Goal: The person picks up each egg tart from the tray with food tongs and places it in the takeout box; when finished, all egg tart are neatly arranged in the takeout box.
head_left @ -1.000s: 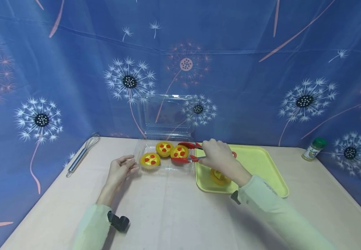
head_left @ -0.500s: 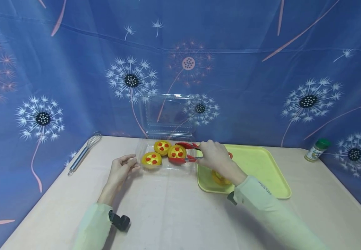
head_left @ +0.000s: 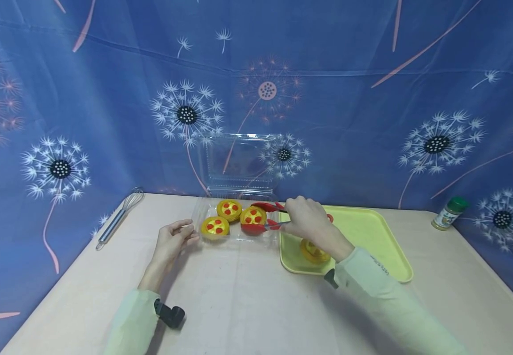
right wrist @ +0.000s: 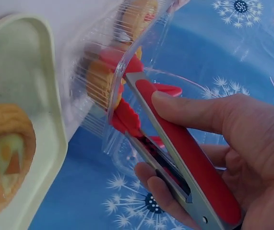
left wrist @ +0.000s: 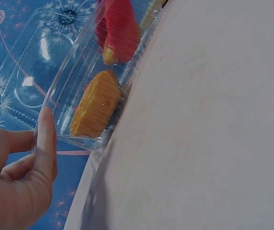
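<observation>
Closest to me, two pale green sleeves (head_left: 385, 286) reach in over the pinkish table (head_left: 234, 296). The left hand (head_left: 174, 241) pinches the edge of the clear container (head_left: 238, 237) between thumb and fingers, while the right hand (head_left: 311, 224) is wrapped round the red tongs (right wrist: 177, 143). Under that right forearm, one tart (head_left: 314, 252) sits on the yellow tray (head_left: 362, 236). Inside the container are three more, yellow with red spots: the left tart (head_left: 215, 226), the right tart (head_left: 254, 215) and the back tart (head_left: 228, 210). The tongs' tips stand either side of the right one; I can't tell whether they squeeze it. Off to the left lies a whisk (head_left: 119, 219), and well to the right leans a green-capped bottle (head_left: 449, 213). Behind, the container's lid (head_left: 243, 160) stands raised before a blue dandelion curtain (head_left: 345, 123).
</observation>
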Demonstrator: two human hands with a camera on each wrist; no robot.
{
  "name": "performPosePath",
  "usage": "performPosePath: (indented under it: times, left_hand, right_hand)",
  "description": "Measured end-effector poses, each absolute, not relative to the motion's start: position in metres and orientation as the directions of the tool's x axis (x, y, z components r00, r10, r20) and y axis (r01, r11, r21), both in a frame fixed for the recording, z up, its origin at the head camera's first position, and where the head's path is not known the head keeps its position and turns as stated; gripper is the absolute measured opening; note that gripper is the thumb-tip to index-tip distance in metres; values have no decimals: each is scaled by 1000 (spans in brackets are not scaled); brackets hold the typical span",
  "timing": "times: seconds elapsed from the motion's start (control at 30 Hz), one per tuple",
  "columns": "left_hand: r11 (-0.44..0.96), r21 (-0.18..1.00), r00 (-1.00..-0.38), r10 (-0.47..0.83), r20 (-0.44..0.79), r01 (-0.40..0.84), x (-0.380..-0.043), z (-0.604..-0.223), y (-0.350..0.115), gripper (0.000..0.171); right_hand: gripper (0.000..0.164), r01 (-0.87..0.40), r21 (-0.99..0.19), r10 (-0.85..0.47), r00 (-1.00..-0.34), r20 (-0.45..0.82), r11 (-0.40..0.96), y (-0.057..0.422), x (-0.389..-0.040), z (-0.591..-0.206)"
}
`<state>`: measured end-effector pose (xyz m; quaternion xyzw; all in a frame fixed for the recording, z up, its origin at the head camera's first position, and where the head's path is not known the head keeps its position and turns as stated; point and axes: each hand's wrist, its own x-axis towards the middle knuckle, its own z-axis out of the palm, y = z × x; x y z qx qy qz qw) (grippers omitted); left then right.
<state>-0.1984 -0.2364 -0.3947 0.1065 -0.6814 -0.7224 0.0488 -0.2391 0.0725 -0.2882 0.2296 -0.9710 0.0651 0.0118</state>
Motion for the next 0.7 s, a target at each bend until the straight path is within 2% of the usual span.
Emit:
performPosePath:
  times: [0.2,0.53,0.7]
  left_hand:
    - [-70,995,-973,-214,-90,-77,-199,-394,-236,41]
    - [-60,995,-974,-208,-91,-81,-198,-394,-236,41]
    - [-54,995,-975,-205,-89,-80,-198,-394,-237,41]
  right_hand:
    - [31,-438,-86,-431,-898,87,895,71,-241,-290]
    - [33,-461,-80,-445,-881,159,884,75,-247,-297]
    - [37,-467,-78,-452,-878,156,881,76,-249,-299]
